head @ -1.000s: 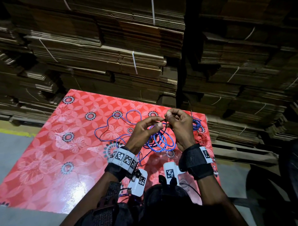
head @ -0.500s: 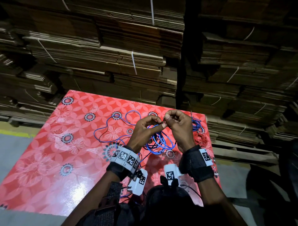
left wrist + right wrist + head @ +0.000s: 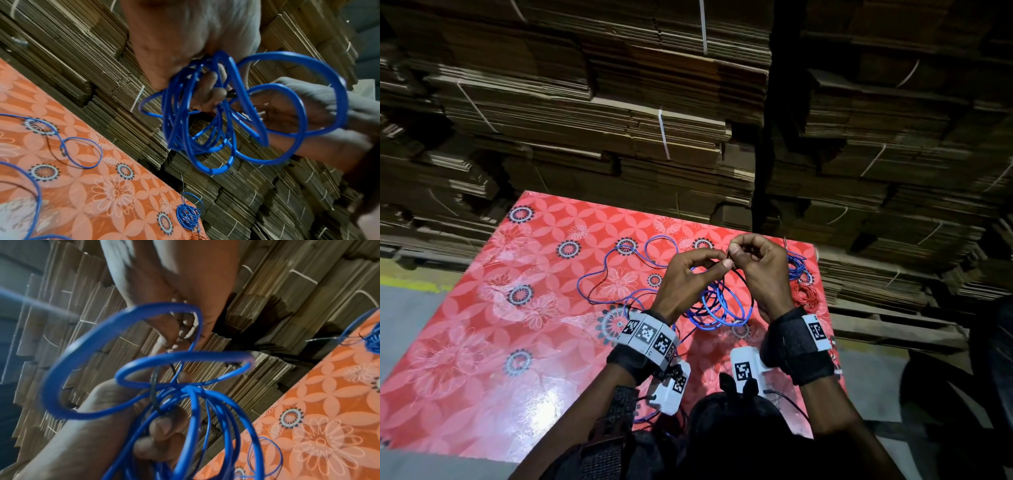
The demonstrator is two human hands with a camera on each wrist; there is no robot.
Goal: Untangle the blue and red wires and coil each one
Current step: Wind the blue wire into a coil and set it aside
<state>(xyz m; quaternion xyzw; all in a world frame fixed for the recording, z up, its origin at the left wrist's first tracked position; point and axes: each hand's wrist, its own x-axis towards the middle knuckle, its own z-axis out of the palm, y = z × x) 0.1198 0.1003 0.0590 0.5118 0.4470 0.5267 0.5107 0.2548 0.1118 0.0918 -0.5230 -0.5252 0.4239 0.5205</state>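
Note:
Both hands are raised over the red floral table (image 3: pixel 482 342) and meet fingertip to fingertip. My left hand (image 3: pixel 717 261) pinches the blue wire (image 3: pixel 717 303), whose bunched loops hang below the fingers. My right hand (image 3: pixel 736 251) pinches the same blue wire at the top of the bunch. Up close, the blue wire loops (image 3: pixel 205 121) dangle from the left hand (image 3: pixel 185 40), with the right hand (image 3: pixel 308 105) behind them. A thin black strand (image 3: pixel 153 391) crosses the blue wire loops (image 3: pixel 193 404) near the fingertips. The rest of the blue wire trails loose on the table (image 3: pixel 602 274). A red wire coil (image 3: pixel 806 296) lies at the table's right edge.
A small blue coil (image 3: pixel 796 267) sits on the table just behind the red coil, and shows again as the small blue coil (image 3: pixel 188 216). Strapped stacks of flat cardboard (image 3: pixel 654 120) wall off the far side and right. Grey floor (image 3: pixel 407 325) lies left of the table.
Both hands stay together pinching the blue wire. The pinch point has risen slightly and the fingers have shifted a little on the strand.

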